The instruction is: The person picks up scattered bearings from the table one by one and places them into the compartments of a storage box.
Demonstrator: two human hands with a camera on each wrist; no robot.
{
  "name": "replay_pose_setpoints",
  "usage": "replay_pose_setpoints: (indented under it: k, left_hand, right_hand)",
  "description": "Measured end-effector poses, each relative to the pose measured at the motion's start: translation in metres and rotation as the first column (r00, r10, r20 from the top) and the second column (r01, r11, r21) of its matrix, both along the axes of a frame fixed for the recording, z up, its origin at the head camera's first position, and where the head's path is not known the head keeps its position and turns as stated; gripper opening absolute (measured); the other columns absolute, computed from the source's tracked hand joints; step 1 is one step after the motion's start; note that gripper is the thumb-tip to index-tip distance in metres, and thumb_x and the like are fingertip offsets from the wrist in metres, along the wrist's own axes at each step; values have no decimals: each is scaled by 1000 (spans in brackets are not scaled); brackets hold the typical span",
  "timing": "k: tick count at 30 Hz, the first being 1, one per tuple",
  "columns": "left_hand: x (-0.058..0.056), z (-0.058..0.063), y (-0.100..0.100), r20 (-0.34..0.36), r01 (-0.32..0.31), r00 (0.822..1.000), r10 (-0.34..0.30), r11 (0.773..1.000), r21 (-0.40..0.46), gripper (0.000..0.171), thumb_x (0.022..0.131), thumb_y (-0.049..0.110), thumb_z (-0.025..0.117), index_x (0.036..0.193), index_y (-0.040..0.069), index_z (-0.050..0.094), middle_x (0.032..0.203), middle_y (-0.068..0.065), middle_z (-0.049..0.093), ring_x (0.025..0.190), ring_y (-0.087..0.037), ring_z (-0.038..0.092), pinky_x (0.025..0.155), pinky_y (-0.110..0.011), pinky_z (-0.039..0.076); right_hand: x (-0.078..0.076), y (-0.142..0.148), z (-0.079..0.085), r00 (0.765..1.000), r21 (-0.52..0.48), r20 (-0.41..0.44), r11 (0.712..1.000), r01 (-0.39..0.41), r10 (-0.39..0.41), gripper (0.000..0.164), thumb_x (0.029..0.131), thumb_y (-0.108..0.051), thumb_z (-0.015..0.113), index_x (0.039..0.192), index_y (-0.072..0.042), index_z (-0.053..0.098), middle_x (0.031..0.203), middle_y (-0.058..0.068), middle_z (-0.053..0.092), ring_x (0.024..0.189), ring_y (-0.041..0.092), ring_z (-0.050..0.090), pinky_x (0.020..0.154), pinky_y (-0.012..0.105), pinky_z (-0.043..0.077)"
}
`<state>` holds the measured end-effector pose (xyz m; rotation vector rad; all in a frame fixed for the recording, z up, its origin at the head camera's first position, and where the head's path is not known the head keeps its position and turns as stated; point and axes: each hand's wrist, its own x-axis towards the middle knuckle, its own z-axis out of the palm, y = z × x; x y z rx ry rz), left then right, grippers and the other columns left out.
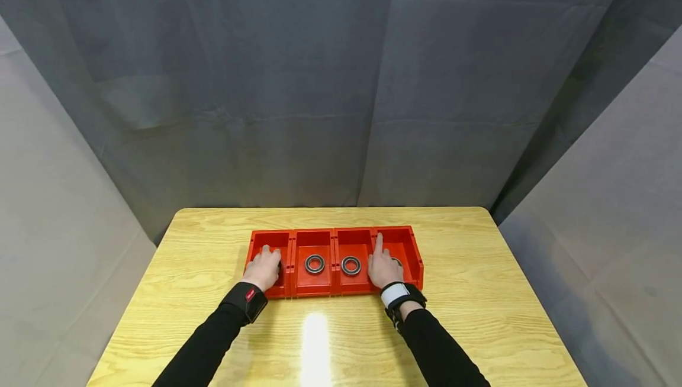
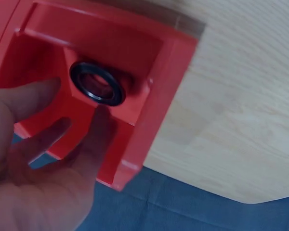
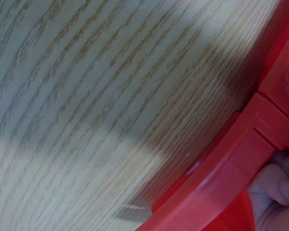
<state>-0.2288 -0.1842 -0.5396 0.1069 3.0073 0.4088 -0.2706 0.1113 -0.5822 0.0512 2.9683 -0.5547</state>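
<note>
In the head view, my left hand [image 1: 261, 268] reaches into the leftmost compartment of a red bin row [image 1: 311, 293]. The left wrist view shows a dark-rimmed ring bearing [image 2: 97, 83] tilted in that compartment; one fingertip is right at its edge, while the thumb and other fingers are spread apart. My right hand [image 1: 385, 268] is at the rightmost compartment, its index finger [image 1: 379, 242] extended along the divider. A bearing [image 1: 396, 261] there is partly hidden behind this hand. In the right wrist view only curled digits [image 3: 279, 185] show inside the red wall; I cannot tell what they hold.
Two more ring bearings lie flat in the middle compartments, one on the left [image 1: 315, 264] and one on the right [image 1: 350, 265]. The bin row stands on a light wooden table [image 1: 458, 328]. Grey curtains [image 1: 277, 91] hang behind the table, with pale ones at both sides.
</note>
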Motion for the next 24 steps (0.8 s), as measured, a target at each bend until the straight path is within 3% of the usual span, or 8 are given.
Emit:
replay_pose_setpoints:
  k: [4, 7, 10, 14, 16, 21, 24]
  left_hand:
    - [5, 4, -8, -107, 22, 994, -22, 1000, -2, 33, 88, -1, 70, 120, -5, 64, 113, -28, 59, 96, -42, 62, 73, -54, 60]
    - [10, 6, -14, -172, 31, 985, -34, 999, -22, 41, 84, -3, 72, 123, -8, 63, 120, -30, 57, 110, -44, 58, 89, -53, 57]
    - [14, 6, -18, -229, 43, 972, -48, 999, -30, 42, 82, -5, 72, 122, -12, 62, 126, -33, 56, 121, -47, 54, 104, -53, 50]
    - [19, 6, -22, -274, 55, 960, -63, 998, -36, 43, 85, -3, 67, 124, -16, 58, 133, -37, 54, 130, -51, 50, 112, -55, 44]
    - [22, 8, -24, -270, 50, 961, -60, 998, -42, 45, 85, -1, 64, 126, -19, 56, 136, -38, 53, 133, -52, 49, 113, -55, 43]
    - [26, 13, -27, -147, 10, 989, -16, 999, -44, 54, 89, 3, 60, 135, -21, 47, 145, -40, 44, 140, -53, 41, 115, -56, 40]
    - [27, 15, -28, -77, -3, 997, 0, 999, -41, 58, 91, 8, 61, 138, -21, 43, 149, -40, 40, 143, -53, 36, 117, -58, 37]
  right_hand:
    - [-1, 1, -2, 1000, -5, 16, 1000, -6, 6, 70, 104, -28, 52, 161, -9, 14, 121, 25, 63, 66, 35, 59, 74, 55, 56]
    - [-1, 1, -2, 1000, -15, 30, 1000, -3, 3, 71, 104, -28, 52, 161, -9, 13, 124, 26, 62, 70, 37, 62, 78, 57, 56]
    - [-3, 2, 0, 999, -26, 46, 1000, 6, -5, 71, 105, -29, 51, 161, -10, 13, 128, 27, 61, 77, 41, 65, 84, 60, 56]
    - [-4, 2, 1, 999, -31, 52, 999, 13, -11, 71, 105, -31, 50, 162, -11, 12, 129, 27, 60, 81, 43, 65, 87, 61, 55]
    - [-5, 3, 1, 999, -31, 46, 999, 10, -9, 71, 105, -32, 50, 162, -10, 12, 129, 28, 61, 78, 43, 65, 85, 61, 55]
    - [-3, 5, 3, 999, -42, 49, 999, 7, -5, 71, 106, -34, 49, 162, -9, 13, 134, 30, 57, 77, 44, 63, 85, 61, 55]
    - [-1, 7, 4, 999, -39, 45, 999, 13, -11, 71, 106, -35, 49, 162, -11, 12, 137, 31, 53, 73, 42, 61, 82, 60, 55]
